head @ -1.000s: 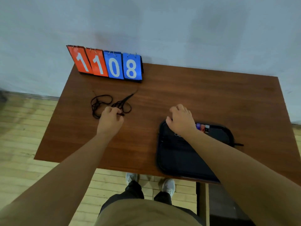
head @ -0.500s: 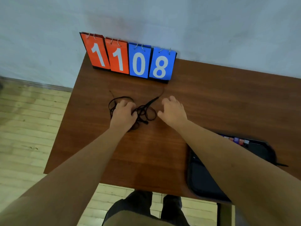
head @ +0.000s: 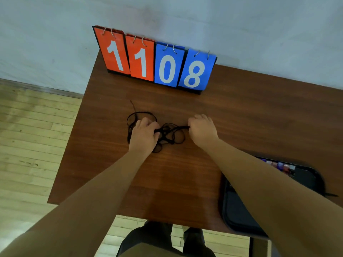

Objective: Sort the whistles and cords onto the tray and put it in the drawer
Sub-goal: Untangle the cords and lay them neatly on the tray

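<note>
Left hand, right hand clenched

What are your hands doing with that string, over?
Left hand gripping tangled black cord. Right hand pinching one end. Nothing in the way.

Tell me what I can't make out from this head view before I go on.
- Tray: the right forearm covers its middle, and the frame's edge crops its near corner.
- Small coloured items at the tray's far edge: blurred, so I cannot tell whether they are whistles.
- Cords: a black tangle, so the count is unclear; the left hand covers part.
- Right hand: fingers curled under, hiding the cord end.
- Drawer: not in view.
</note>
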A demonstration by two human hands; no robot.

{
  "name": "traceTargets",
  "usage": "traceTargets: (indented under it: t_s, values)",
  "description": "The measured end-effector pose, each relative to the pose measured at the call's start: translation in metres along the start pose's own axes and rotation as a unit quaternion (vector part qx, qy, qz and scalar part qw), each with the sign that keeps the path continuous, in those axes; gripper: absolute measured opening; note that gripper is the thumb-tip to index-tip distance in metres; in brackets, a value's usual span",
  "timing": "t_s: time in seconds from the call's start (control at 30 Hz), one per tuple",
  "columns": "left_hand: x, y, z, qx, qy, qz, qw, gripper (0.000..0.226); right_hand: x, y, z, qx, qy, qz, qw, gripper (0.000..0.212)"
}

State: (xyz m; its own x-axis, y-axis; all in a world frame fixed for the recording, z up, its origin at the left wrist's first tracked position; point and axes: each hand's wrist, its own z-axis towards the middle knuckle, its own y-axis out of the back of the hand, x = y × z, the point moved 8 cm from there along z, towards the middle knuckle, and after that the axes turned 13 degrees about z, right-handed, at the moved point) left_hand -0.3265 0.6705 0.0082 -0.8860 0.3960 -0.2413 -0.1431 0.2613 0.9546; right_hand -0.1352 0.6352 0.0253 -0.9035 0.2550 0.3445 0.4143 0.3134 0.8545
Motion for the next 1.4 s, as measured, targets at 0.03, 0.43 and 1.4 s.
traceTargets:
  t_s: [0.03,0.43,1.4]
  values:
    - [0.002,0.000,-0.001,0.009,0.012,-0.003,1.000,0.022,-0.005,0.006,-0.005,-0.006,-0.011,0.014,1.000,0.016]
    - [-0.082,0.101,-0.028,0.021,0.018,-0.280,0.959,0.055,0.013,0.127,-0.081,-0.046,0.052,0.259,0.963,0.009]
    - [-0.205,0.156,-0.117,0.008,0.057,-0.192,0.980,0.023,-0.055,0.196,-0.259,0.110,0.066,0.522,0.843,0.024]
